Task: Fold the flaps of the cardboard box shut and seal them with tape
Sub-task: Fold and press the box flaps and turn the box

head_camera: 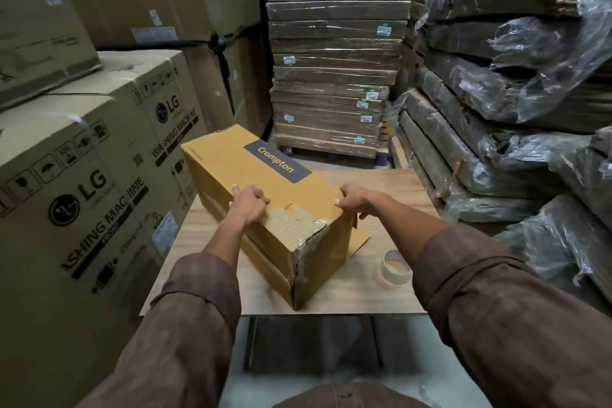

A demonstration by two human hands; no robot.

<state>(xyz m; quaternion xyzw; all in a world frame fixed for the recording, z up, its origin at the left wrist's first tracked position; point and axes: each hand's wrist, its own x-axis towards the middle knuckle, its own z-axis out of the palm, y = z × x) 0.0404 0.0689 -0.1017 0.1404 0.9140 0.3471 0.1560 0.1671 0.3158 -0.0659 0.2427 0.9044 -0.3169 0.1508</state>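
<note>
Brown sleeves reach forward from six o'clock to the cardboard box (278, 205), lying long-ways at the centre of the bench (381, 288). Its near end looks already taped, though torn; one flap (359, 235) at four o'clock sticks out loose, so folding and sealing seem unfinished. Left hand (249, 204) curls its grip over the top edge; right hand (356, 200) clasps the opposite edge. Tape roll (392, 267) waits at four o'clock, untouched.
</note>
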